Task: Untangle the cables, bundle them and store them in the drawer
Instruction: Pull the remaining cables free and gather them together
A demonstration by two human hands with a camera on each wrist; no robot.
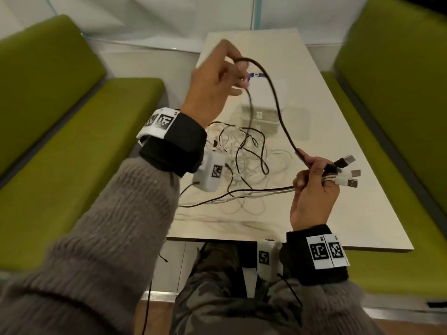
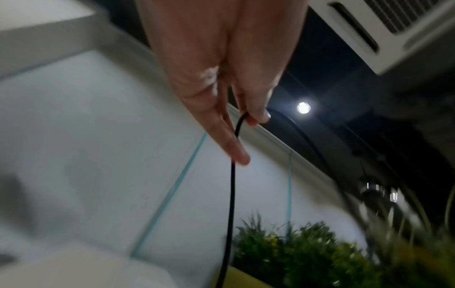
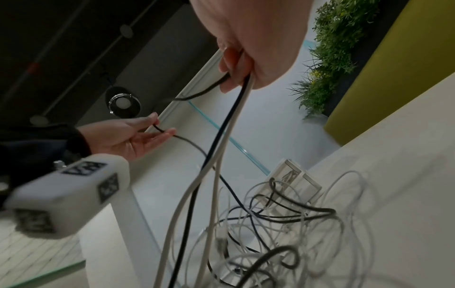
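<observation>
Two hands are raised above the table (image 1: pixel 338 131). Your left hand (image 1: pixel 212 85) pinches a black cable (image 1: pixel 275 97) between thumb and fingers, lifting a loop of it over the table. Your right hand (image 1: pixel 312 192) grips several plug ends (image 1: pixel 348 172), black and white, bunched together above the table's near right part. The tangle of cables (image 1: pixel 246 160) lies on the table between your hands, just in front of the small white drawer unit (image 1: pixel 266 107).
</observation>
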